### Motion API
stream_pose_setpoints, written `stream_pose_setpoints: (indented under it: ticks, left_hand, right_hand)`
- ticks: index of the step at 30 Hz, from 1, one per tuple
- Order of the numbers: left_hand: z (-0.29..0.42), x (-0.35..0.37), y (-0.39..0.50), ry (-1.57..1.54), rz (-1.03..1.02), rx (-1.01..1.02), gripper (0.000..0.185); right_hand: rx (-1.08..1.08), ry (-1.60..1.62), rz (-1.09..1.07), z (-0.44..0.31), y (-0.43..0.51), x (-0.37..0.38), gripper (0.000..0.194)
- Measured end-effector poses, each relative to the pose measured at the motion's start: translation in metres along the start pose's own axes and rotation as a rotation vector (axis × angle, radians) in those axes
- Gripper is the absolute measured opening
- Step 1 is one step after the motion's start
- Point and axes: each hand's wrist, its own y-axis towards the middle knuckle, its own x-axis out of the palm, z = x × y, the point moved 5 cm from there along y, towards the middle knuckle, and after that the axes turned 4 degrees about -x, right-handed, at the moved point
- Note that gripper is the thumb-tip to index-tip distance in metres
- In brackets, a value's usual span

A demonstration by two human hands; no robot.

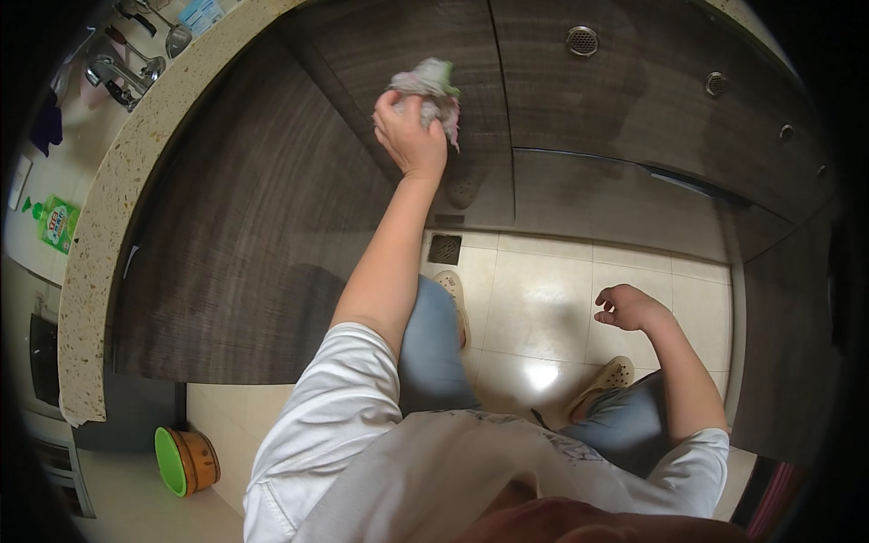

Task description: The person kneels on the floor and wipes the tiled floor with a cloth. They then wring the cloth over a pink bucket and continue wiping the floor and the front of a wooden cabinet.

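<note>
My left hand [414, 136] grips a crumpled white, pink and green cloth [428, 80], pressed against a dark wood-grain cabinet door [478, 170]. Part of the cloth hangs down beside the fingers, and the palm side of the hand is hidden. My right hand [628, 309] is in the air over the tiled floor [543, 292], its fingers loosely curled and holding nothing. It touches no cabinet.
A speckled stone countertop [85, 298] curves along the left, with a green pump bottle [58, 220] and ladles [178, 41] beyond. Round vents [582, 41] dot the cabinets. A floor drain [445, 250] lies by my shoe; a wooden bucket [197, 461] stands lower left.
</note>
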Motion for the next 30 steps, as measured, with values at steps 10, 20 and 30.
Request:
stream_pose_setpoints:
  ticks: [10,20,30]
  left_hand:
    - [0.033,0.033,-0.042,-0.037,-0.317,0.231,0.042]
    - [0.03,0.056,-0.094,0.075,-0.686,0.427,0.023]
    - [0.001,0.013,-0.029,-0.02,-0.385,0.236,0.028]
  right_hand:
    - [-0.011,-0.014,-0.018,0.001,0.01,0.005,0.042]
    - [-0.006,-0.035,-0.011,-0.013,0.007,0.002,0.042]
    - [-0.001,-0.026,0.008,0.0,-0.002,-0.001,0.041]
